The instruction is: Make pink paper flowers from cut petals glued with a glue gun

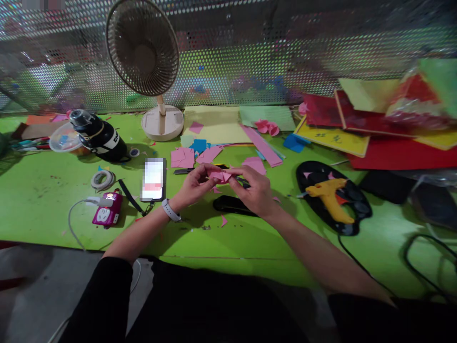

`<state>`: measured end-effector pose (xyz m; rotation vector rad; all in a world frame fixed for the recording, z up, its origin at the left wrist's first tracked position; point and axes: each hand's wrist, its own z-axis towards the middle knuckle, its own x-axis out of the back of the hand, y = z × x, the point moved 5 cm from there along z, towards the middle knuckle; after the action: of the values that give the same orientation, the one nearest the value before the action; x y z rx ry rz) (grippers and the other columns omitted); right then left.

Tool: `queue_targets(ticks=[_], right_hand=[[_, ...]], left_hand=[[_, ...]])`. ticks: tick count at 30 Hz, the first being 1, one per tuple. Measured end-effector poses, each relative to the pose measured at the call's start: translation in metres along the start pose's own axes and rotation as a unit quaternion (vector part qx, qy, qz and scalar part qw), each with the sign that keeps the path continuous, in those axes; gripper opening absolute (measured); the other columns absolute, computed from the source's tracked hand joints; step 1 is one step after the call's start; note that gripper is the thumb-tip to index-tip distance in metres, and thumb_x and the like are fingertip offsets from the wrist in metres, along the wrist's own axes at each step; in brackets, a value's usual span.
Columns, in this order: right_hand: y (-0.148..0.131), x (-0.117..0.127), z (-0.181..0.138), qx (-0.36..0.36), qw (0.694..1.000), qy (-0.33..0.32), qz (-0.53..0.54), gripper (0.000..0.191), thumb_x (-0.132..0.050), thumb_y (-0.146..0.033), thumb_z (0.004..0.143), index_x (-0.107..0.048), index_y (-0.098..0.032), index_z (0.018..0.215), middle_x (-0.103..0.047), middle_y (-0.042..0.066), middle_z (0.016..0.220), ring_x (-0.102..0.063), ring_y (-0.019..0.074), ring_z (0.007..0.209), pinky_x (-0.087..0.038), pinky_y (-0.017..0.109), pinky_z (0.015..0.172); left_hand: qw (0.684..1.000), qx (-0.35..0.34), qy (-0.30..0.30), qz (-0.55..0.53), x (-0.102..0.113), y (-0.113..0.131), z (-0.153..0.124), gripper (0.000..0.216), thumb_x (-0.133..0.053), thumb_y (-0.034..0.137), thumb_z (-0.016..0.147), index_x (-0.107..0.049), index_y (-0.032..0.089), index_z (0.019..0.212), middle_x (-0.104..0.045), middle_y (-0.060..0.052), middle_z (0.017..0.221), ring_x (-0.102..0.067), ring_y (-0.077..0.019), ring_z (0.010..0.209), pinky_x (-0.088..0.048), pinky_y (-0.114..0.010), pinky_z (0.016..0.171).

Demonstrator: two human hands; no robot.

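Observation:
Both my hands meet above the green table (43,190) and pinch a small folded piece of pink paper (220,176). My left hand (194,183), with a white watch on its wrist, grips the paper's left side with closed fingers. My right hand (253,190) holds its right side, fingers curled over it. Under my hands lie a black flat object (230,205) and small pink paper scraps (223,220). Cut pink paper squares (183,157) lie just beyond my hands.
A phone (153,179) lies left of my hands, with a pink gadget (107,213), a tape roll (102,179) and a black bottle (100,136). A desk fan (146,62) stands behind. A yellow glue gun (330,197) rests on a black tray at the right; coloured paper sheets (357,128) pile at the back right.

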<state>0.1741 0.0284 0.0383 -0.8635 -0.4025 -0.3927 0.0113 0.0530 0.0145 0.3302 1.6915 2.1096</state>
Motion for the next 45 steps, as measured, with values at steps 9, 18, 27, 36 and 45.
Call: queue_targets(ticks=[9, 18, 27, 36, 45], right_hand=[[-0.004, 0.002, -0.003, -0.006, 0.999, 0.037, 0.012, 0.015, -0.063, -0.026, 0.091, -0.074, -0.028, 0.100, -0.078, 0.003, 0.095, -0.073, 0.0217, 0.085, -0.061, 0.044, 0.081], [-0.001, 0.002, 0.001, -0.017, 0.999, 0.013, 0.044, 0.015, -0.063, -0.024, 0.090, -0.074, -0.026, 0.100, -0.078, 0.003, 0.095, -0.073, 0.0203, 0.085, -0.059, 0.038, 0.078], [0.001, -0.003, 0.000, -0.012, 0.998, 0.006, 0.054, 0.024, -0.063, -0.027, 0.090, -0.072, -0.031, 0.112, -0.075, 0.004, 0.103, -0.068, 0.0221, 0.095, -0.057, 0.042, 0.083], [0.006, -0.003, -0.002, -0.025, 0.990, -0.002, 0.138, 0.028, -0.064, -0.021, 0.089, -0.075, -0.037, 0.110, -0.071, 0.003, 0.111, -0.066, 0.0207, 0.105, -0.055, 0.043, 0.091], [0.002, -0.008, 0.001, 0.011, 0.991, -0.044, 0.129, 0.031, -0.062, -0.023, 0.092, -0.072, -0.037, 0.117, -0.074, 0.002, 0.114, -0.066, 0.0216, 0.109, -0.054, 0.045, 0.095]], left_hand=[[0.982, -0.071, 0.127, 0.122, 0.007, -0.001, -0.005, 0.024, -0.068, 0.037, 0.088, -0.064, 0.015, 0.093, -0.068, -0.007, 0.092, -0.065, -0.0100, 0.075, -0.054, -0.021, 0.063], [0.995, -0.037, 0.085, 0.030, 0.000, -0.004, -0.007, 0.027, -0.068, 0.033, 0.088, -0.062, 0.016, 0.108, -0.070, -0.008, 0.099, -0.069, -0.0126, 0.081, -0.059, -0.023, 0.063], [0.991, -0.003, 0.126, -0.035, -0.001, -0.012, -0.007, 0.031, -0.072, 0.033, 0.085, -0.060, 0.019, 0.110, -0.071, -0.006, 0.102, -0.070, -0.0130, 0.087, -0.059, -0.027, 0.076], [0.986, 0.060, 0.109, -0.106, -0.007, -0.016, -0.009, 0.036, -0.075, 0.033, 0.081, -0.058, 0.018, 0.109, -0.070, -0.001, 0.084, -0.068, -0.0111, 0.075, -0.059, -0.026, 0.070], [0.974, 0.105, 0.114, -0.167, -0.006, -0.018, -0.010, 0.045, -0.080, 0.030, 0.076, -0.057, 0.019, 0.113, -0.073, -0.001, 0.087, -0.070, -0.0120, 0.075, -0.057, -0.027, 0.074]])
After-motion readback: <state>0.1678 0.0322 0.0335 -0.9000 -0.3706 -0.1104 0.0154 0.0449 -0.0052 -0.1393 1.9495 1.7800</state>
